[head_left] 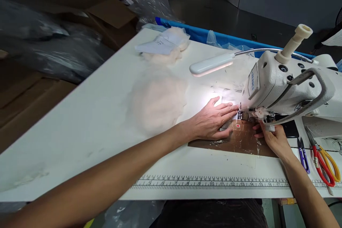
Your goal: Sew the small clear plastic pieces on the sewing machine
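Observation:
My left hand (215, 120) lies flat on the sewing table (88, 128), fingers spread and pointing at the needle area of a white sewing machine (269, 78). Its fingertips come close to the presser foot (239, 114). On the other side of the foot is my right hand (275, 139), low beside the machine head. Its visible fingers are apart over the brown plate (245, 142), and the machine partly hides them. Thin pale cloth near the foot is washed out by the lamp, so I cannot tell its edges.
A lamp (212, 65) on a bendable neck lights the needle area. Sheer pale fabric (157, 103) lies left, more with paper (160, 42) behind. Purple snips (304, 156) and red-handled scissors (322, 165) lie right. A ruler strip (213, 183) runs along the front edge; cardboard boxes (32, 103) stand left.

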The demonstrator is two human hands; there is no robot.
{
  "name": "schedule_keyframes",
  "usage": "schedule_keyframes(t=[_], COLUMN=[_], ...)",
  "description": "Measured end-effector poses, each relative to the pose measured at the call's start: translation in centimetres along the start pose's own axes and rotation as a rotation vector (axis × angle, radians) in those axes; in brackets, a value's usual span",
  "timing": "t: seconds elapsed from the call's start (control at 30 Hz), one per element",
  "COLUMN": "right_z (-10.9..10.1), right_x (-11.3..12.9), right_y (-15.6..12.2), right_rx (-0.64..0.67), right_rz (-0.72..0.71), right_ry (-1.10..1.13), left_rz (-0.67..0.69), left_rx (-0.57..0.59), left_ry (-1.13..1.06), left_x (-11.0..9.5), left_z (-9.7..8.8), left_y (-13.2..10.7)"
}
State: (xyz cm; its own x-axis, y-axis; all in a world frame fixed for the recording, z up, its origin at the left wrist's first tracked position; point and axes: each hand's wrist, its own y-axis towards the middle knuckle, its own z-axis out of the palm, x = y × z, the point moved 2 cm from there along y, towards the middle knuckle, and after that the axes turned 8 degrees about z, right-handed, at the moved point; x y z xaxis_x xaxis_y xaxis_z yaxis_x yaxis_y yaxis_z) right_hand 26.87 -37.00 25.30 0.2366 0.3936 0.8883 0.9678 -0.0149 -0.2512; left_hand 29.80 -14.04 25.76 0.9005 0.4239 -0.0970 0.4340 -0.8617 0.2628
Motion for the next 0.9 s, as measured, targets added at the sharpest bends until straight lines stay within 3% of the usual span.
schedule_keyframes(t=[0.33,0.5,0.6,0.7,0.8,0.9], right_z=[0.4,0.3,0.3,0.5,0.7,0.8], right_x=[-0.5,0.0,0.1,0.1,0.0,0.1], right_y=[0.6,0.6,0.6,0.6,0.6,0.6], right_rx=[-0.086,-0.088,-0.085,-0.073,-0.065,-0.049], right_rz=[0.105,0.113,0.128,0.141,0.146,0.149], right_ry=[0.163,0.249,0.276,0.286,0.304,0.304], left_rz=[-0.126,-0.227,-0.207,-0.088,0.077,0.062], left_rx=[0.010,0.002,0.026,0.099,0.168,0.173], left_ry=[0.043,0.195,0.285,0.306,0.180,-0.016], left_x=[-0.2,-1.9,-2.3,-1.3,0.7,3.2], left_z=[0.9,0.0,-1.1,-2.0,-2.0,-1.6], left_y=[-0.6,-0.8,-0.3,1.0,2.9,4.2])
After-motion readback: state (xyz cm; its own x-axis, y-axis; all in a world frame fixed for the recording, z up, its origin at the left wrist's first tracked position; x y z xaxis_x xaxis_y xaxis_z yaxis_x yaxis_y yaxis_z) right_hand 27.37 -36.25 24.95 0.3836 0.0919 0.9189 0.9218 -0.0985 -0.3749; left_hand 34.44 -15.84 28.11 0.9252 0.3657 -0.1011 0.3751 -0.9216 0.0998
